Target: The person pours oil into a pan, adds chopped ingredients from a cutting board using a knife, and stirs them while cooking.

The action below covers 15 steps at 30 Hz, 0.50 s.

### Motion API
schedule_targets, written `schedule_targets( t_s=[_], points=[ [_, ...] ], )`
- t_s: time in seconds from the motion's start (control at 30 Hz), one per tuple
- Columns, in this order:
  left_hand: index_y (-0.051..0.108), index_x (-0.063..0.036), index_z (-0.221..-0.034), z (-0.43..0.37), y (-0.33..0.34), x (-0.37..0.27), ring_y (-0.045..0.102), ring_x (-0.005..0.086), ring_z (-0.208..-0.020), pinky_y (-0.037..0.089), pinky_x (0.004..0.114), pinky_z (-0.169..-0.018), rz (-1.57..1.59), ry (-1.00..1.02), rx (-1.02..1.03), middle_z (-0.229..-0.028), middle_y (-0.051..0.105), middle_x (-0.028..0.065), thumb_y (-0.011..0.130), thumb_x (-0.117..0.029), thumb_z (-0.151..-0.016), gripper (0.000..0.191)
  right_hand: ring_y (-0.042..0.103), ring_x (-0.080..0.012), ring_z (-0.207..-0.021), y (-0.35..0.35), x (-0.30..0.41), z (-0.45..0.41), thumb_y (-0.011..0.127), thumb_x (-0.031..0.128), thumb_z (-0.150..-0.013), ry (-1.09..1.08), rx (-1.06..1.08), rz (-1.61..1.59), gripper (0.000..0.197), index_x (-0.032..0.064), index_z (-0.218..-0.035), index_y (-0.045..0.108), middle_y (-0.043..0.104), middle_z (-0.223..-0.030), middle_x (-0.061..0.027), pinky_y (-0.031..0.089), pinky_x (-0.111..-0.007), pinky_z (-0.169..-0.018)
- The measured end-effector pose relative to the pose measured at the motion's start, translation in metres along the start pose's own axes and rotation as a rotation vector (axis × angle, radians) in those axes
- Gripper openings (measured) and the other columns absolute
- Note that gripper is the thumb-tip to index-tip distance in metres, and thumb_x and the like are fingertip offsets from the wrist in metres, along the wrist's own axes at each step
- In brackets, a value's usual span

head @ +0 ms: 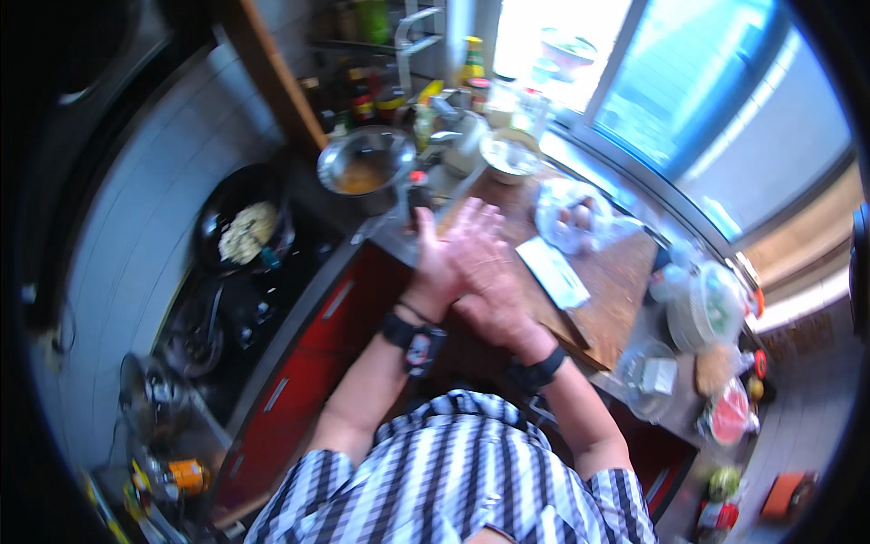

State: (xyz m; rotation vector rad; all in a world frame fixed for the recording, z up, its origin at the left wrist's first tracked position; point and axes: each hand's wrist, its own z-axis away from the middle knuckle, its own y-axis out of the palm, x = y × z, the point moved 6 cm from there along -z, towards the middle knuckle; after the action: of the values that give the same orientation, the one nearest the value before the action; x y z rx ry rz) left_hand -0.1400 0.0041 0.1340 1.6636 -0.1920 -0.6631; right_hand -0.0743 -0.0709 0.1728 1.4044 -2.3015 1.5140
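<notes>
My left hand (438,268) and my right hand (493,285) meet in front of my body, the right one laid across the left palm. Both have their fingers stretched out, and I see nothing held in either. Most of the left fingers are hidden behind the right hand. Just beyond them is a wooden cutting board (622,299), on which lies a cleaver (554,272), its wooden handle towards me. Eggs (578,214) sit in a clear plastic bag or bowl at the board's far side. A dark bottle with a red cap (418,187) stands close to my left fingertips.
On the stove at left, a wok (211,245) holds pale yellow food (248,234). A steel pot (326,163) contains orange-brown liquid. A bowl (513,170) stands at the board's far corner. Along the right counter are a clear bowl (635,394) and cut watermelon (728,418). Red cabinets (306,367) run below.
</notes>
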Motion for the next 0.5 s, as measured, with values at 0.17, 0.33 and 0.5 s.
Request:
schedule_targets(
  t_s=[0.17, 0.33, 0.5],
  points=[
    [0.006, -0.0151, -0.156, 0.001, -0.057, 0.017, 0.004, 0.0297, -0.150, 0.002, 0.051, -0.118, -0.136, -0.161, -0.294, -0.162, 0.005, 0.0158, 0.030, -0.083, -0.084, 0.103, 0.043, -0.0370, -0.131, -0.006, -0.138, 0.079, 0.051, 0.025, -0.098, 0.422, -0.100, 0.480, 0.046, 0.0033, -0.139, 0.048, 0.052, -0.138, -0.0178, 0.031, -0.044, -0.112],
    [0.007, -0.0105, -0.155, 0.062, -0.089, -0.003, 0.009, 0.0306, -0.149, 0.013, 0.051, -0.118, -0.330, -0.257, -0.363, -0.161, 0.006, 0.0177, 0.046, -0.067, -0.090, 0.095, 0.056, -0.0361, -0.114, -0.026, -0.139, 0.117, 0.065, 0.020, -0.089, 0.557, -0.108, 0.363, 0.044, -0.0003, -0.126, 0.056, 0.061, -0.119, -0.0218, 0.043, -0.043, -0.099],
    [0.030, -0.0065, -0.149, 0.175, -0.145, -0.046, 0.038, 0.0281, -0.136, 0.038, 0.045, -0.110, -0.266, -0.139, -0.659, -0.150, 0.035, 0.0184, 0.059, -0.046, -0.094, 0.074, 0.055, -0.0396, -0.110, 0.015, -0.127, 0.112, 0.067, 0.012, -0.084, 0.470, -0.016, 0.166, 0.051, 0.0001, -0.130, 0.049, 0.058, -0.117, -0.0225, 0.044, -0.044, -0.098]
  ],
)
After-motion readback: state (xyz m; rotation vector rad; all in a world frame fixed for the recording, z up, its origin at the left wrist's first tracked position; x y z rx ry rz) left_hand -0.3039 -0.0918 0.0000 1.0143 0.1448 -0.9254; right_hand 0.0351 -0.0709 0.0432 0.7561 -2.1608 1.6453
